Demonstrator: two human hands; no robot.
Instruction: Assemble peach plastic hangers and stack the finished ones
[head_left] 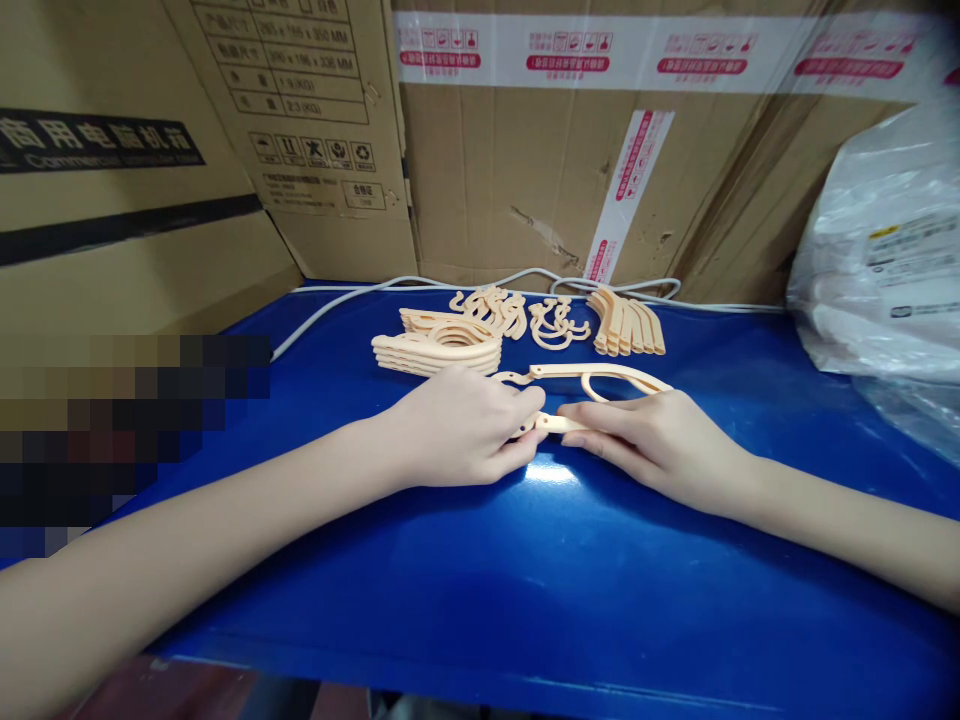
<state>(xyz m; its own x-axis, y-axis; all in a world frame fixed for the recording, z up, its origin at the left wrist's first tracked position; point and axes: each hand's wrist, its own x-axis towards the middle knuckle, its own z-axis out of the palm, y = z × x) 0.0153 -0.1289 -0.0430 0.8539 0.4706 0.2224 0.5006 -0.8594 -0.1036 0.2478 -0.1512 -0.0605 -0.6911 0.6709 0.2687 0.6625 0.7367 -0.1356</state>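
Observation:
My left hand [465,428] and my right hand [649,440] meet at the middle of the blue table [525,580]. Both pinch a small cream plastic piece [555,423] between their fingertips. It joins a cream hanger arm [600,375] that lies just behind the hands. Further back lie a stack of cream hanger arms [439,345], a loose pile of cream hooks [517,315] and a second row of cream arms [626,325].
Cardboard boxes [525,150] wall off the back and left of the table. A white cable [352,295] runs along the back edge. A crinkled plastic bag [885,270] sits at the right. A blurred patch covers the left side.

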